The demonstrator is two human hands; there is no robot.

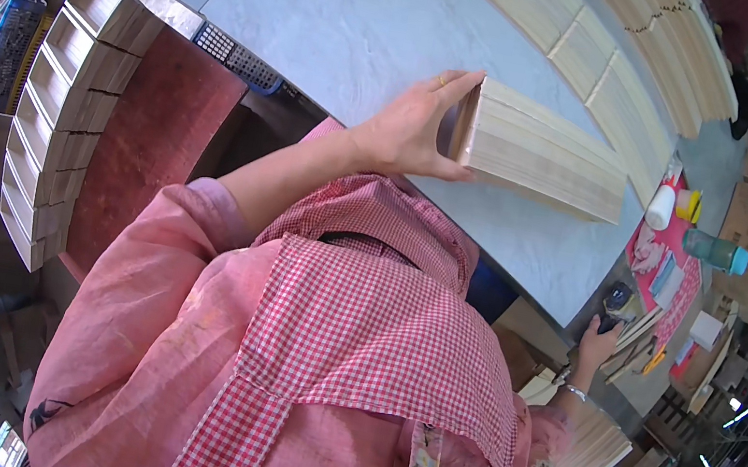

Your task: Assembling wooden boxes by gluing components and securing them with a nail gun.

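Note:
A pale wooden box (pixel 549 149) lies on the light marbled tabletop (pixel 329 21), its near left end open. My left hand (pixel 415 128) grips that end, thumb on the near edge and fingers on the far edge. Out to the right, beside the table's corner, my right hand (pixel 598 342) is closed around a small black tool (pixel 618 298) with a rounded top. Its exact kind is too small to make out.
Long wooden panels (pixel 563 29) line the table's far side. At right are a green bottle (pixel 715 252), a white roll (pixel 660 207) and pink cloth. Several open wooden boxes (pixel 35 116) stand stacked on a red board (pixel 151 130) at left.

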